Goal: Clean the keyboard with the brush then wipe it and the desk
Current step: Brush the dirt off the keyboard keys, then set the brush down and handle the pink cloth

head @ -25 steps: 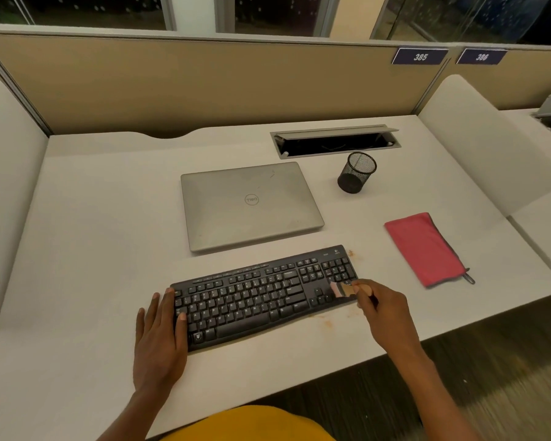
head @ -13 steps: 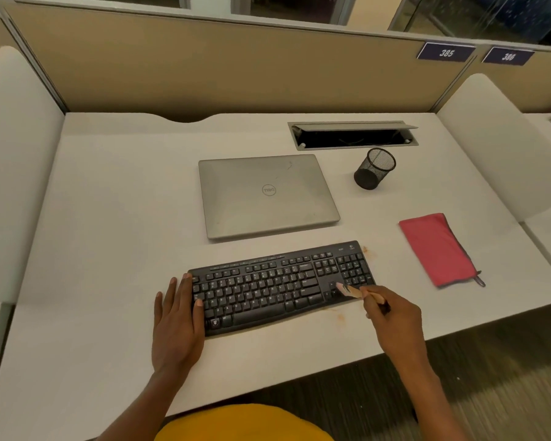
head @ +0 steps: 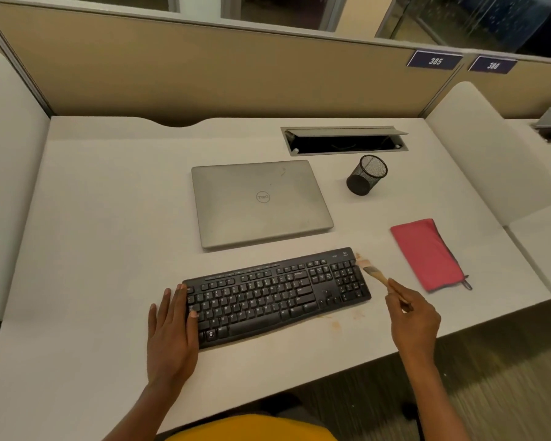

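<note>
keyboard [head: 277, 297], black and full-size, lies near the front edge of the pale desk [head: 93, 218], a little skewed so its right end sits farther from you than its left. at the far left a rounded white side panel [head: 7, 186] stands along the desk's edge. your left hand [head: 172, 332] lies flat with straight fingers, palm on the desk and fingertips over the keyboard's left end, gripping nothing. behind the keyboard, just apart from it, a closed silver laptop [head: 261, 202] rests with a round logo in the middle of its lid. farther back and to the right, a cable hatch [head: 344, 141] set into the desk has its lid raised, and a black mesh pen cup [head: 366, 175] sits in front of it. a faint orange smudge [head: 334, 324] marks the desk near the keyboard's front right part. your right hand [head: 414, 319] has its fingers curled round the wooden handle of a small brush [head: 376, 273]. the bristles point away from you, just beside the keyboard's far right corner by the number pad; you cannot tell whether they touch the desk. right of the brush a folded red cloth [head: 427, 254] lies flat, apart from the keyboard. beyond it a second white panel [head: 490, 154] bounds the desk, and the tan partition [head: 204, 74] behind carries a blue plate [head: 434, 61] reading 385.
</note>
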A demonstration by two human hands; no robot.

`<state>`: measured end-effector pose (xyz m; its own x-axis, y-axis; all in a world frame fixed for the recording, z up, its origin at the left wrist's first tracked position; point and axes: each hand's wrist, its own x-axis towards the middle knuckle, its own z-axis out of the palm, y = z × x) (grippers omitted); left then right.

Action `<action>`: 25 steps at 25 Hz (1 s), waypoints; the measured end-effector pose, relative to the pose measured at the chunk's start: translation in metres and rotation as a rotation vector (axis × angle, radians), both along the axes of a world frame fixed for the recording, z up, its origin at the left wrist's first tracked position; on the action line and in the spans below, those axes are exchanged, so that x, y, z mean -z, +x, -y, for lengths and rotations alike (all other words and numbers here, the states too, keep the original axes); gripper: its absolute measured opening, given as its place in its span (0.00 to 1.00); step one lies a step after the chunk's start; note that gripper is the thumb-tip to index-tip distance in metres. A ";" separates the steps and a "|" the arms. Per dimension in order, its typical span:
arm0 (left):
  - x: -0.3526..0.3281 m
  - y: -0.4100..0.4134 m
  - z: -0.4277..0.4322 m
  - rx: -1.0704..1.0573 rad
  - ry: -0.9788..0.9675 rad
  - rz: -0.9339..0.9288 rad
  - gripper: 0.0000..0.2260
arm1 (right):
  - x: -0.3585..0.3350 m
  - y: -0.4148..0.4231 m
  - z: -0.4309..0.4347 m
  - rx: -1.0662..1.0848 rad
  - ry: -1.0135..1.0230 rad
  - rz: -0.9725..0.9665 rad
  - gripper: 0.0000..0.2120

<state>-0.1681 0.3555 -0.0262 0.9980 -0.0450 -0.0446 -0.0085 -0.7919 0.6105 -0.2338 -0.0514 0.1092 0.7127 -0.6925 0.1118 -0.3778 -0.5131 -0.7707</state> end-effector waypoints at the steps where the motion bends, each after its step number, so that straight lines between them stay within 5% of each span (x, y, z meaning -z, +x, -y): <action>1: 0.000 0.001 0.001 -0.005 -0.001 -0.007 0.29 | 0.002 0.005 0.010 0.010 -0.004 0.006 0.13; 6: -0.011 0.009 0.029 -0.005 0.064 0.020 0.30 | 0.021 0.043 0.055 0.027 -0.050 0.042 0.11; 16: -0.039 0.041 0.178 0.335 0.093 0.011 0.28 | 0.093 0.110 0.125 -0.063 -0.055 0.047 0.11; 25: -0.051 0.057 0.267 0.441 0.145 -0.048 0.29 | 0.114 0.129 0.142 -0.142 -0.155 -0.158 0.08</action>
<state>-0.1112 0.0884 0.0247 0.8818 -0.4541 -0.1274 -0.3378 -0.7966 0.5013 -0.1048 -0.1935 -0.0053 0.8186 -0.5675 0.0881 -0.4032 -0.6771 -0.6156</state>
